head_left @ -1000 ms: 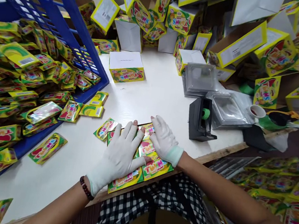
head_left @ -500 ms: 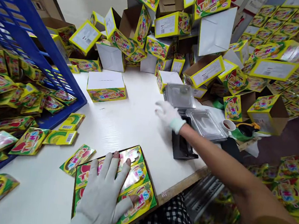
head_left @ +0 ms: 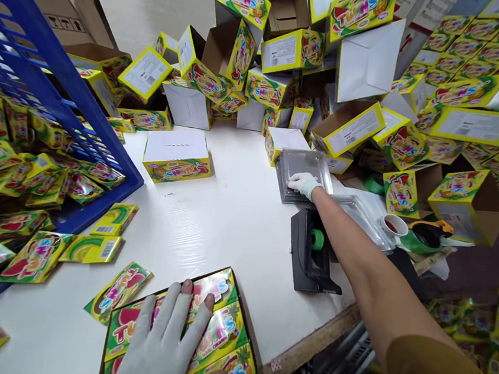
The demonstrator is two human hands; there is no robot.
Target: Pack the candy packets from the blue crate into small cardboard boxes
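Note:
My left hand (head_left: 166, 339), in a white glove with bare fingertips, lies flat with fingers spread on an open box (head_left: 253, 345) filled with yellow and green TWINS packs (head_left: 219, 332). Farther off, my right hand (head_left: 303, 184), gloved in white too, reaches onto a stack of clear plastic lids (head_left: 320, 166). Its fingers are drawn together on the top lid. Below that arm stands a black tape dispenser (head_left: 302, 255) with a green roll in it. A loose TWINS pack (head_left: 118, 292) lies left of the filled box.
A blue crate (head_left: 111, 181) full of packs stands at the left. A closed TWINS box (head_left: 176, 155) sits in front of many piled boxes (head_left: 286, 51). More clear lids (head_left: 362, 219), a cup (head_left: 393, 226) and an orange-and-black tape tool (head_left: 432, 233) are at the right.
My right hand has moved forward from above the table onto the lid stack, its fingers drawing together. My left hand stays on the filled box. The view has shifted slightly.

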